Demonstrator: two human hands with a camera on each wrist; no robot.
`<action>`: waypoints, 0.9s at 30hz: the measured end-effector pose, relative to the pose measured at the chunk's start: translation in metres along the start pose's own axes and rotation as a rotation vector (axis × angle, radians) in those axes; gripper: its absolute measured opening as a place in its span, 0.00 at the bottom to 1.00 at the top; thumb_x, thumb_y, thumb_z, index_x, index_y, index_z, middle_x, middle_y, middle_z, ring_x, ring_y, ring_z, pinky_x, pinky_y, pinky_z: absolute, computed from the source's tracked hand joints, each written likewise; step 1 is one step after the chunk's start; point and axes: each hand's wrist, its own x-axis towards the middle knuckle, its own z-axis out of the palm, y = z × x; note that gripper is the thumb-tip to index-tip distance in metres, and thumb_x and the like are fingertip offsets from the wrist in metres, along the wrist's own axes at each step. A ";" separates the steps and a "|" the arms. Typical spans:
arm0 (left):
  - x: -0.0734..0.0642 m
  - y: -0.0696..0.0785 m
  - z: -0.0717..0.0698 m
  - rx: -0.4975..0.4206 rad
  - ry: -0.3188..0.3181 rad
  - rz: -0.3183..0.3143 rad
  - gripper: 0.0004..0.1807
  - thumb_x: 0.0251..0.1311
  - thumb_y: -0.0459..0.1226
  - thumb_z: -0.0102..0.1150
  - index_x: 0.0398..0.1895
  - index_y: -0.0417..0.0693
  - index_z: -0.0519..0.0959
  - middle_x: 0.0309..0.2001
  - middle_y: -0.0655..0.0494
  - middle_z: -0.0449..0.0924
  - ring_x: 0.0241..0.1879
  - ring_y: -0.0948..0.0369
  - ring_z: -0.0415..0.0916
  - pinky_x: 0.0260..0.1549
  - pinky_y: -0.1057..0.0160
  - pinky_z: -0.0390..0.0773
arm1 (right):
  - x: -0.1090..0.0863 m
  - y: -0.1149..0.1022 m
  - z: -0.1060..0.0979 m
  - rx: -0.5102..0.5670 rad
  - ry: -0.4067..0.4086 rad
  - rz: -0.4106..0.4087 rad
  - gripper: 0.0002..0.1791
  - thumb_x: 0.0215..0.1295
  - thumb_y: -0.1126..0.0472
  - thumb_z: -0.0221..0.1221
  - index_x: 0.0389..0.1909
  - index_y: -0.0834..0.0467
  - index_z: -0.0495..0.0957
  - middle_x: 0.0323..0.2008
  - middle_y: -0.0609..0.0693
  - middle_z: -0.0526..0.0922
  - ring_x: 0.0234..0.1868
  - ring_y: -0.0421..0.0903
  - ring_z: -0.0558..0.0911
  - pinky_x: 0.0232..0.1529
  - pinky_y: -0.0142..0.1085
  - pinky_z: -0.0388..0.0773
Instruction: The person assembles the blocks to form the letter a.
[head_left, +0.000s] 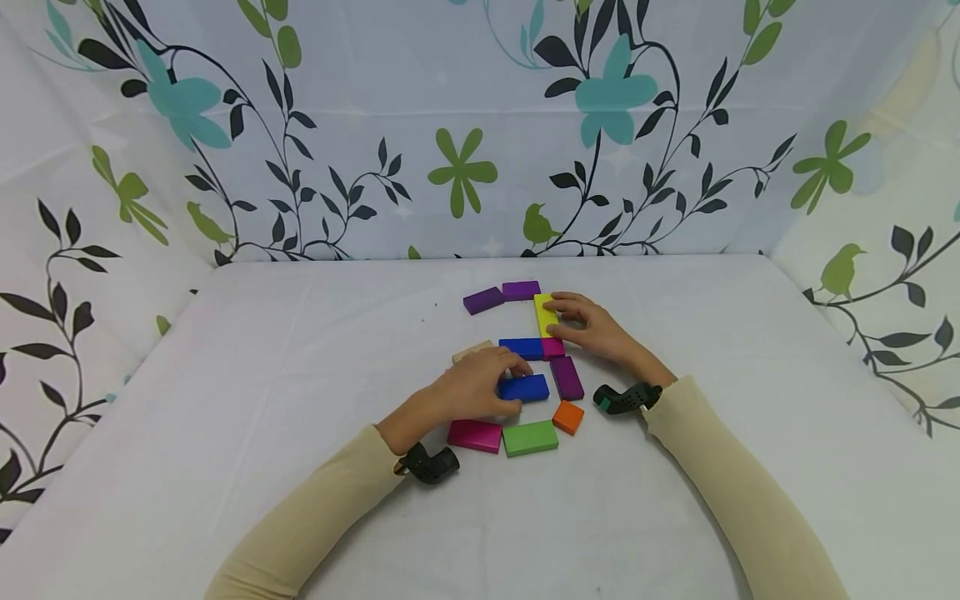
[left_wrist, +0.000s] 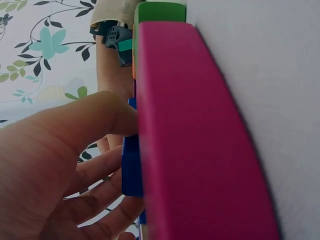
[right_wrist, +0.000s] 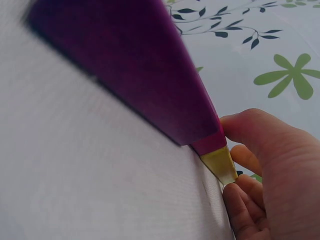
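Observation:
My left hand [head_left: 480,385] grips a blue block [head_left: 525,388], thumb at its near side and fingers at its far side. In the left wrist view, the thumb and fingers stand around that blue block [left_wrist: 132,165], partly behind a large pink block [left_wrist: 195,130]. My right hand [head_left: 596,327] holds a yellow block [head_left: 545,315] by its right side, thumb near the lower end and fingertips near the upper end. The right wrist view has the fingers at the yellow block [right_wrist: 220,164], with the thumb beside a small pink block [right_wrist: 210,142].
Another blue block [head_left: 520,348] touches the small pink square. Two purple blocks lie at the back, and one purple block [head_left: 567,378] sits right of the left hand. Nearer are an orange block [head_left: 567,417], a green block [head_left: 531,438] and a pink block [head_left: 475,436]. A beige block [head_left: 471,352] is partly hidden.

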 end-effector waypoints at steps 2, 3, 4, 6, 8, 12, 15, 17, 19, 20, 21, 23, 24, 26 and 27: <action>0.000 0.000 0.000 0.010 0.018 0.016 0.24 0.63 0.38 0.69 0.62 0.41 0.82 0.55 0.48 0.84 0.57 0.54 0.76 0.59 0.54 0.79 | 0.000 0.000 0.000 0.001 0.001 0.006 0.28 0.77 0.61 0.60 0.73 0.66 0.70 0.80 0.65 0.60 0.74 0.68 0.69 0.76 0.61 0.63; 0.001 0.001 0.000 0.013 0.026 0.023 0.24 0.63 0.38 0.69 0.62 0.41 0.82 0.55 0.48 0.84 0.56 0.54 0.76 0.59 0.53 0.78 | 0.000 0.001 -0.001 0.002 0.001 0.009 0.28 0.77 0.61 0.60 0.73 0.66 0.70 0.80 0.65 0.59 0.74 0.68 0.69 0.76 0.60 0.63; 0.001 0.001 0.000 0.016 0.032 0.027 0.24 0.63 0.38 0.69 0.62 0.42 0.82 0.55 0.48 0.84 0.56 0.54 0.76 0.59 0.53 0.78 | 0.000 0.001 -0.001 0.002 0.002 0.010 0.28 0.77 0.61 0.60 0.73 0.66 0.71 0.80 0.65 0.59 0.74 0.68 0.69 0.77 0.60 0.62; 0.001 0.002 0.000 0.018 0.042 0.036 0.24 0.63 0.38 0.69 0.62 0.42 0.82 0.55 0.48 0.84 0.56 0.53 0.76 0.61 0.51 0.77 | 0.000 0.000 -0.001 0.002 0.002 0.008 0.28 0.77 0.61 0.60 0.73 0.66 0.71 0.80 0.65 0.59 0.74 0.68 0.69 0.76 0.60 0.63; 0.001 0.002 0.000 0.015 0.046 0.042 0.24 0.63 0.38 0.68 0.63 0.42 0.81 0.56 0.48 0.84 0.57 0.53 0.76 0.63 0.50 0.76 | -0.001 0.000 -0.001 0.001 0.003 0.002 0.28 0.76 0.62 0.61 0.73 0.66 0.71 0.80 0.65 0.60 0.74 0.68 0.70 0.76 0.60 0.63; 0.001 0.003 0.000 0.005 0.060 0.066 0.25 0.63 0.38 0.68 0.64 0.44 0.81 0.56 0.49 0.83 0.58 0.54 0.77 0.64 0.49 0.75 | -0.001 0.000 -0.002 0.007 0.004 -0.009 0.28 0.76 0.63 0.61 0.73 0.67 0.71 0.79 0.66 0.60 0.73 0.69 0.70 0.76 0.60 0.63; 0.000 0.003 0.000 -0.025 0.069 0.089 0.25 0.63 0.38 0.68 0.64 0.44 0.81 0.55 0.49 0.83 0.56 0.55 0.77 0.66 0.47 0.74 | -0.001 0.001 -0.001 0.012 0.005 -0.010 0.28 0.76 0.63 0.61 0.73 0.67 0.71 0.79 0.66 0.60 0.73 0.69 0.70 0.76 0.61 0.63; 0.000 0.004 0.000 -0.055 0.071 0.099 0.25 0.63 0.38 0.67 0.65 0.44 0.81 0.55 0.50 0.83 0.56 0.55 0.77 0.68 0.46 0.72 | -0.001 0.001 -0.001 0.017 0.005 -0.012 0.28 0.76 0.63 0.61 0.73 0.67 0.71 0.79 0.66 0.61 0.73 0.69 0.70 0.76 0.61 0.63; 0.000 0.004 0.000 -0.077 0.073 0.105 0.25 0.64 0.38 0.67 0.65 0.44 0.81 0.55 0.50 0.83 0.56 0.55 0.77 0.69 0.44 0.70 | -0.001 0.002 -0.001 0.019 0.003 -0.014 0.28 0.76 0.63 0.60 0.72 0.67 0.71 0.79 0.66 0.60 0.74 0.69 0.70 0.76 0.61 0.63; 0.000 0.005 0.001 -0.084 0.073 0.106 0.25 0.64 0.38 0.67 0.65 0.44 0.81 0.56 0.50 0.83 0.56 0.55 0.77 0.69 0.45 0.69 | -0.001 0.002 -0.001 0.020 0.003 -0.014 0.28 0.76 0.63 0.61 0.72 0.67 0.71 0.79 0.66 0.60 0.73 0.69 0.70 0.76 0.61 0.63; -0.001 0.005 0.001 -0.091 0.074 0.108 0.25 0.64 0.38 0.67 0.65 0.44 0.81 0.57 0.50 0.83 0.56 0.55 0.77 0.68 0.45 0.69 | -0.001 0.003 -0.001 0.021 0.003 -0.014 0.28 0.76 0.63 0.61 0.72 0.67 0.71 0.79 0.66 0.60 0.73 0.69 0.70 0.76 0.61 0.63; -0.001 0.007 0.001 -0.100 0.074 0.111 0.24 0.64 0.38 0.67 0.64 0.44 0.81 0.58 0.50 0.82 0.56 0.55 0.77 0.64 0.49 0.71 | 0.000 0.003 -0.001 0.022 0.002 -0.013 0.28 0.76 0.63 0.61 0.72 0.67 0.71 0.79 0.66 0.60 0.73 0.69 0.70 0.76 0.61 0.63; -0.001 0.007 0.001 -0.101 0.073 0.113 0.24 0.65 0.38 0.67 0.64 0.44 0.81 0.59 0.50 0.82 0.56 0.55 0.77 0.62 0.52 0.71 | 0.000 0.004 -0.001 0.020 0.002 -0.013 0.28 0.76 0.63 0.61 0.73 0.67 0.71 0.80 0.66 0.60 0.73 0.69 0.70 0.76 0.61 0.63; -0.001 0.009 0.001 -0.110 0.065 0.116 0.24 0.65 0.38 0.66 0.64 0.45 0.81 0.59 0.49 0.82 0.56 0.55 0.77 0.58 0.56 0.71 | 0.000 0.004 0.000 0.014 0.002 -0.016 0.28 0.76 0.62 0.60 0.73 0.67 0.71 0.79 0.66 0.60 0.73 0.69 0.70 0.76 0.61 0.64; -0.002 0.009 0.001 -0.117 0.060 0.119 0.24 0.65 0.38 0.66 0.64 0.44 0.81 0.60 0.49 0.82 0.57 0.55 0.77 0.58 0.57 0.71 | 0.001 0.005 0.000 0.014 0.002 -0.017 0.28 0.76 0.62 0.60 0.73 0.67 0.71 0.80 0.66 0.60 0.73 0.69 0.70 0.76 0.61 0.64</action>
